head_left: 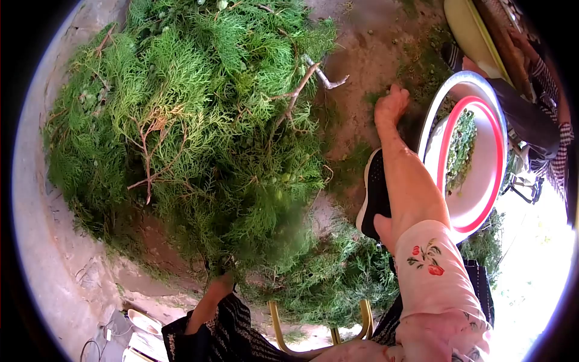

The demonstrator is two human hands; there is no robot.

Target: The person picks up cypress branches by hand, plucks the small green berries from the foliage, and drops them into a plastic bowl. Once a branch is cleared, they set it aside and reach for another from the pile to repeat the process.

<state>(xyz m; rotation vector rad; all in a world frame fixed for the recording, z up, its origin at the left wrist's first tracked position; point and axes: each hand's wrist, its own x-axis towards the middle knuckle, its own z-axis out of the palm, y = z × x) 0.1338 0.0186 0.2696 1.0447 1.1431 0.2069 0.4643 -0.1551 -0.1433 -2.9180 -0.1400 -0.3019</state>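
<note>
My left hand (222, 283), low in the view, is closed round the stem end of a green branch (265, 232), whose tips are blurred. That branch lies against a large heap of leafy green branches (199, 90). My right arm reaches up past a black shoe (377, 193). At its end my right hand (392, 105) is closed in a fist above the dirt floor, beside scattered green sprigs. Anything inside that fist is too small or hidden to make out. Right of it stands a metal basin (431, 117) with a red-rimmed white bowl (500, 151) holding green bits.
Bare forked twigs (295, 93) stick out of the heap's right side. Below are more branches (338, 277) and a gold-coloured metal frame (366, 317). A pale green basin (476, 33) and another person's dark striped clothing (546, 90) are at the upper right. Sandals (145, 321) lie lower left.
</note>
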